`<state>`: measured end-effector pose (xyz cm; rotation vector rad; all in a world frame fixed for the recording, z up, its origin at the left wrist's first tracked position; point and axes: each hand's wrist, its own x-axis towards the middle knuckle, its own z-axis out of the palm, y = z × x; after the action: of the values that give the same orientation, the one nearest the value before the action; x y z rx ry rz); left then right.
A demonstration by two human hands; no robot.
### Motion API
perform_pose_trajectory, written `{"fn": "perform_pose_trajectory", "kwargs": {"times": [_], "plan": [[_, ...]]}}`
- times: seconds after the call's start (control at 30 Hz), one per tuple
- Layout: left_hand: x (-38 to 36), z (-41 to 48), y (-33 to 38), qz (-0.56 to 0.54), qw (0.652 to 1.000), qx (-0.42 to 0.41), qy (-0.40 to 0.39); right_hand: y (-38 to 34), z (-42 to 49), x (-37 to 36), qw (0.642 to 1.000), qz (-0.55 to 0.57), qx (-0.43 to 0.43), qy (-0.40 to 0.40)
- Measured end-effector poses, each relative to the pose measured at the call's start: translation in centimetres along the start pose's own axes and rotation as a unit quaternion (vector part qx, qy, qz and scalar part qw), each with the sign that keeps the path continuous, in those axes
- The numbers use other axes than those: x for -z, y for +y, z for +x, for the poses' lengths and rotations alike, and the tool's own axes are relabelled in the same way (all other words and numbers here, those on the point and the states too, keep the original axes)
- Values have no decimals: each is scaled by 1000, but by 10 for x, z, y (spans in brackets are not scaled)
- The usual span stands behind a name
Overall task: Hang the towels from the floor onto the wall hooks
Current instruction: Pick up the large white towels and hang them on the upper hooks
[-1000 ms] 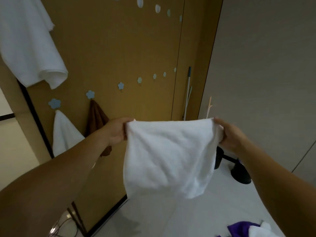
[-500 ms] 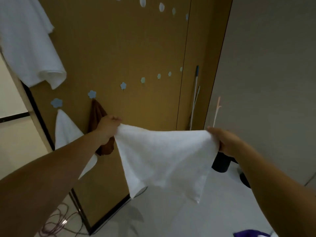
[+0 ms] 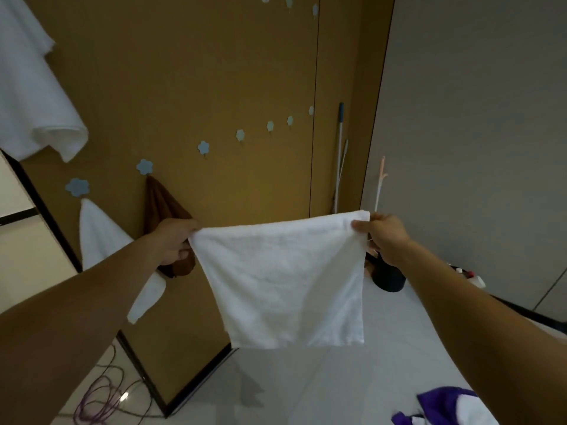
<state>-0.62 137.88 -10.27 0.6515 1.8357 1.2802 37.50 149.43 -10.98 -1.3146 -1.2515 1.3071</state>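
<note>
Mid-task, one towel in the air. My left hand (image 3: 175, 240) pinches the top left corner of a white towel (image 3: 285, 280) and my right hand (image 3: 383, 237) pinches the top right corner. Both hands are grasping, and the cloth is spread flat between them. It hangs free in front of the brown wall panel (image 3: 214, 72), off the floor (image 3: 306, 388), and touches no hook.

Done, as I read it:
- A brown towel (image 3: 159, 207) hangs from one flower hook (image 3: 144, 166).
- A small white towel (image 3: 98, 237) hangs from the flower hook to its left (image 3: 77, 187).
- A big white towel (image 3: 27, 96) hangs high at upper left; its hook is out of frame.

That makes three up.

Left: the towel I hold, plus a purple towel (image 3: 441, 403) lying on the floor at lower right. Something white (image 3: 469, 412) lies against the purple one, cut off by the frame edge, so I can't tell if it is a separate towel.

The nearest free hook (image 3: 203, 147) sits just right of the brown towel's hook, and more bare hooks run up to the right. I judge that nearest one the likely target. The hanging itself hasn't started, since the cloth is stretched wide and no corner is offered to a hook.

I'd call it roughly past halfway.
</note>
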Motion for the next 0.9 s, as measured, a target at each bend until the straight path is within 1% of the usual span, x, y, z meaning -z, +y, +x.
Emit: {"fn": "perform_pose_trajectory", "kwargs": {"times": [0.1, 0.23, 0.27, 0.37, 0.47, 0.53, 0.6, 0.7, 0.9], "plan": [[-3, 2, 1, 6, 1000, -15, 11, 2, 3, -1, 999, 19, 18, -22], [0, 7, 0, 12, 999, -27, 20, 3, 2, -1, 992, 98, -28, -70], [1, 9, 0, 15, 999, -29, 23, 3, 2, -1, 992, 102, -36, -61], [1, 11, 2, 18, 999, -28, 33, 7, 4, -2, 997, 67, -27, 4], [1, 14, 3, 17, 998, -24, 48, 12, 5, -2, 998, 59, -10, 29], [0, 14, 3, 19, 998, -24, 60, 15, 6, -2, 998, 65, -11, 24], [-1, 14, 2, 21, 997, -26, 70, 18, 7, -2, 997, 77, -18, 3], [-2, 12, 2, 22, 997, -34, 73, 20, 9, -1, 996, 81, -29, -13], [-3, 7, 1, 61, 994, -54, 77, 26, 10, 5, 992, 109, -48, -37]]}}
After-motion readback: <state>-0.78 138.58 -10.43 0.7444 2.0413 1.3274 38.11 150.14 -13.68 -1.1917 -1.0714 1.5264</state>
